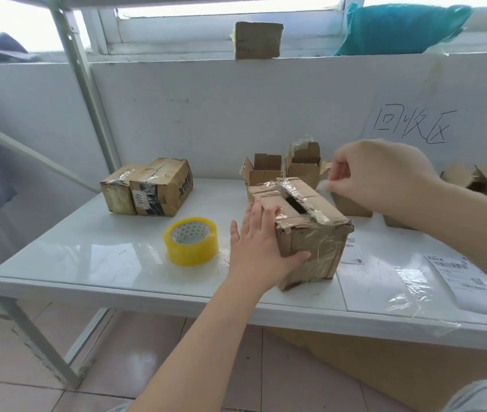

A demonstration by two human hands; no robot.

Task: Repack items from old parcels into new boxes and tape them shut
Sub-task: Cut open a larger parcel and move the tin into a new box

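Note:
An old cardboard parcel (310, 230), wrapped in wrinkled clear tape, stands near the table's front edge with a dark slit open in its top. My left hand (258, 248) lies flat against its left side, fingers on the top edge and thumb on the front face. My right hand (382, 176) hovers above and behind the parcel, fingers curled and pinching a strip of clear tape (324, 184) that looks peeled from the top. A yellow tape roll (191, 240) lies just left of my left hand.
Two taped parcels (147, 187) sit at the back left of the white table (87, 263). Two open small boxes (284, 169) stand behind the parcel, more cardboard (483, 179) at the far right. Peeled labels (468, 281) and tape scraps lie at the front right.

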